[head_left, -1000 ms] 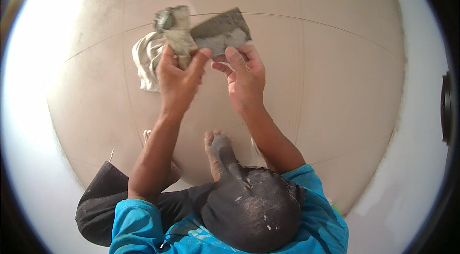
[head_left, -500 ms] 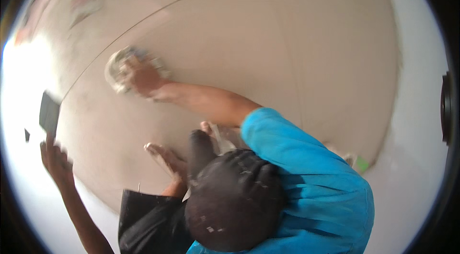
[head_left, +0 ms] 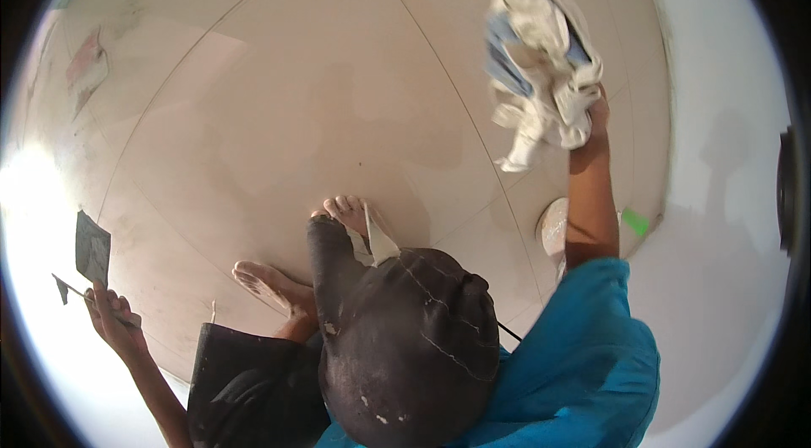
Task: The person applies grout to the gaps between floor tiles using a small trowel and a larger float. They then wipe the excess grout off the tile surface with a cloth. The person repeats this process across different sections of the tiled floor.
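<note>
1 flat grey rectangular scraper [head_left: 93,246] and 1 thin-handled tool [head_left: 62,289] with a small dark tip are clasped in the left hand [head_left: 116,321], at far left; the right hand [head_left: 599,113], partly hidden, grips a bunched cream-and-blue cloth [head_left: 541,68] over the tiled floor [head_left: 296,119], at upper right.

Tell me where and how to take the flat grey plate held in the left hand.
Probably pinch the flat grey plate across its thin, broad faces at the far end, coming from the side opposite the left hand, whose fingers hold the near end.
</note>
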The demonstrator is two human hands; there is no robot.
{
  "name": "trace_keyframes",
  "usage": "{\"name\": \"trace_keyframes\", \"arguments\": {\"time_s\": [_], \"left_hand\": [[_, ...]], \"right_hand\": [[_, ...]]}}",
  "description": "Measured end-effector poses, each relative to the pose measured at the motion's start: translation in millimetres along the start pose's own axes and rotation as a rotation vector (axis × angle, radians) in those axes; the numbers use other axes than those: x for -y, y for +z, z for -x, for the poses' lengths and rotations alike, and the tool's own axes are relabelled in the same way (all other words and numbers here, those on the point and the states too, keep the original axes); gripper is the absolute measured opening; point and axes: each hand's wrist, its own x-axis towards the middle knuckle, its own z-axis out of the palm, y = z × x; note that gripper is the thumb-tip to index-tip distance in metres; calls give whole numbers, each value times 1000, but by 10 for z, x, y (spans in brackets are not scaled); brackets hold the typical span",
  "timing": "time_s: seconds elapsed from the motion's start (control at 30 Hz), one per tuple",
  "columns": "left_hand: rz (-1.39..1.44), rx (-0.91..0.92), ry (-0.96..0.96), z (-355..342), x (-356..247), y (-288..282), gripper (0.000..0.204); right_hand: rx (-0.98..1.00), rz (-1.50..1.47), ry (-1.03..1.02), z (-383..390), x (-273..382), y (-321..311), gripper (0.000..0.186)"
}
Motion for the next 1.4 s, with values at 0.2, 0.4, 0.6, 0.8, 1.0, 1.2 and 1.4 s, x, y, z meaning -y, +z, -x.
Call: {"name": "trace_keyframes", "arguments": {"time_s": [0.2, 0.4, 0.6, 0.8, 1.0, 1.2, 1.4], "left_hand": [[-106, 93, -6, -108, -41, 304, 14], [-171, 12, -30, -141, -21, 198, 15], [-100, -35, -30, -67, 7, -53, 14], [4, 70, -20, -18, 62, -258, 11], [-224, 102, 47, -151, 161, -204, 11], [-289, -93, -36, -174, 12, -152, 15], [-232, -61, -7, -312, 133, -405, 14]], "right_hand": [[-507, 590, 191, 1370, -469, -184, 70], [-528, 1559, 85, 1178, -1524, 257, 96], [-605, 1542, -154, -936, -1516, 837, 92], [-379, 1642, -906, -2229, -1256, 1271, 43], [666, 1611, -625, -1073, -958, 348, 62], [-113, 1591, -87, 1399, -1018, -272, 66], [-710, 1520, 447, 1958, -1919, 695, 95]]}}
